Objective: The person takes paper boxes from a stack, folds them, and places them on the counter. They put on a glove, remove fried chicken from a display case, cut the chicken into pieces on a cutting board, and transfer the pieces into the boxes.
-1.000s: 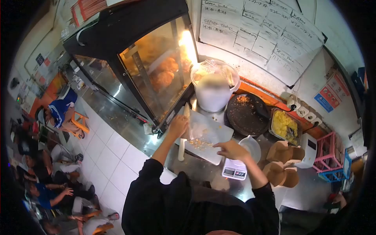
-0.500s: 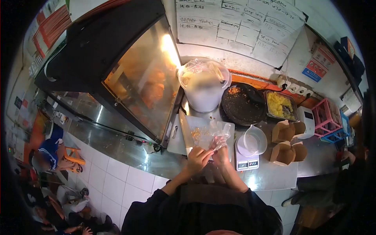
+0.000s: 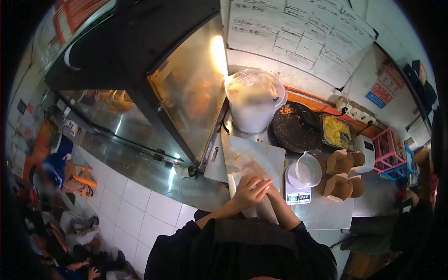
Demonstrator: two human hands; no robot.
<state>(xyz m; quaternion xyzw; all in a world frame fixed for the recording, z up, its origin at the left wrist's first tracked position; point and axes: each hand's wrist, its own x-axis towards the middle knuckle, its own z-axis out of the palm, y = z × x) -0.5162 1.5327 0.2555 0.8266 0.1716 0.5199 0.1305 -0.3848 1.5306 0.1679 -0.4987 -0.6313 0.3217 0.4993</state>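
My left hand (image 3: 251, 192) lies across my right hand (image 3: 269, 187), its fingers curled over the cuff of a clear plastic glove. My right hand is mostly hidden beneath it; its gloved fingers look stretched out over the cutting board, though they are blurred. Orange crumbs (image 3: 238, 158) lie on the white cutting board (image 3: 274, 159). Along the board's left side rests a large knife (image 3: 227, 151) with a pale handle. To the right of my hands stands a kitchen scale (image 3: 297, 196) with a clear plastic jug (image 3: 309, 171) on it.
A black pan (image 3: 298, 133) with orange crumbs and a tray of yellow food (image 3: 337, 130) sit behind. Open cardboard boxes (image 3: 338, 187) stand right of the scale. A white bucket (image 3: 252, 114) stands beside the lit display case (image 3: 186, 93). Another person (image 3: 392, 226) stands at far right.
My left hand has moved from pinching the loose plastic glove to lying over my right hand. The glove's fingers no longer stand up as loose plastic. The view has shifted slightly.
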